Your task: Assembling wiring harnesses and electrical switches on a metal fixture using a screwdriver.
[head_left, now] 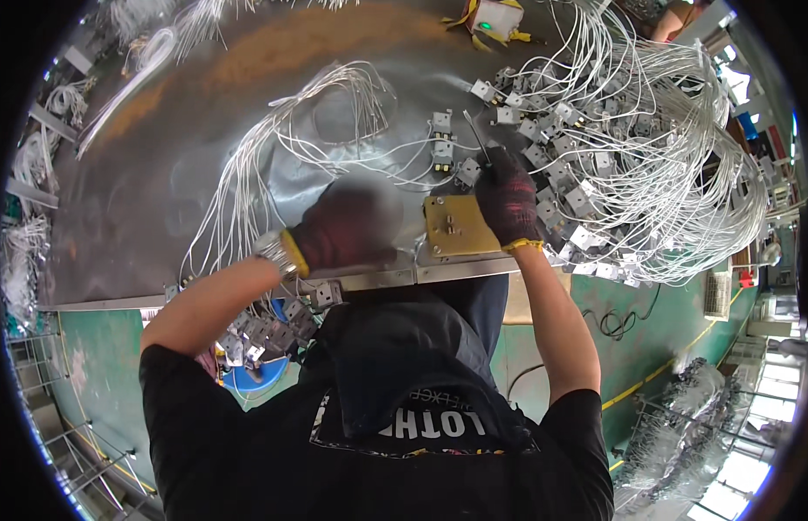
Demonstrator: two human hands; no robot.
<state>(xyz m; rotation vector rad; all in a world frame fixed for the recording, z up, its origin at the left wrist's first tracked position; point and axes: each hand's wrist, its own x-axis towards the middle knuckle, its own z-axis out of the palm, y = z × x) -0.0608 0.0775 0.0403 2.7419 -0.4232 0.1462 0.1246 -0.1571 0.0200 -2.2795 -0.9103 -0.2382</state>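
My right hand [508,198], in a dark red knitted glove with a yellow cuff, is closed around a thin metal-shafted tool [475,128]. Its shaft points away from me, and the handle is hidden in the glove. Just left of that hand, a brass-coloured plate fixture [463,239] with a small raised part sits at the table's near edge. My left hand [348,226], gloved alike, is over the table left of the fixture; motion smears its fingers. Beyond the fixture lie small grey-white connector blocks [442,141] with brass-coloured terminals and white wires.
A large heap of white wires [682,165] with connector blocks covers the table's right side. A looped wire bundle [274,130] lies left of centre on the metal tabletop [161,208]. More blocks [269,330] hang near a blue tub [256,375] below the near edge.
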